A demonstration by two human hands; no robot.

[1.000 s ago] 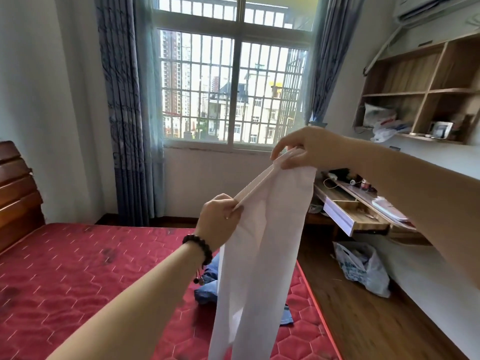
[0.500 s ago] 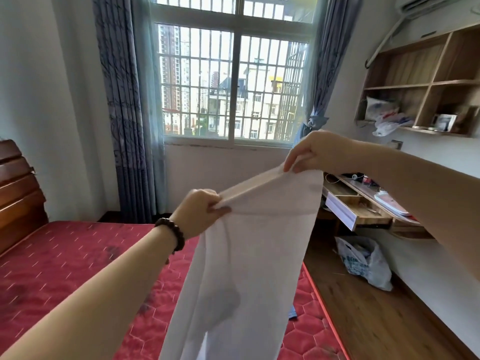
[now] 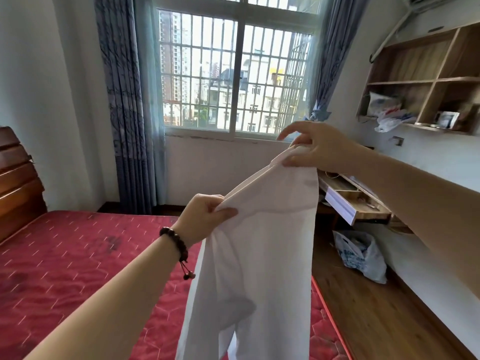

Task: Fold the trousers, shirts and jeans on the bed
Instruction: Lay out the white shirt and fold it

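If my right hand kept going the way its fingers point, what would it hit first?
Probably the window: the right hand, pinching the white garment, points left toward it. Depth is unclear.

White trousers (image 3: 262,255), red hexagon-quilted mattress (image 3: 65,268), blue-grey patterned curtains (image 3: 124,100), dark beaded bracelet (image 3: 175,242), brown wooden shelves (image 3: 420,81)

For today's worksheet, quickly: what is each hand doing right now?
Left hand: grips the white garment at its top edge.
Right hand: pinches the garment's other top corner.
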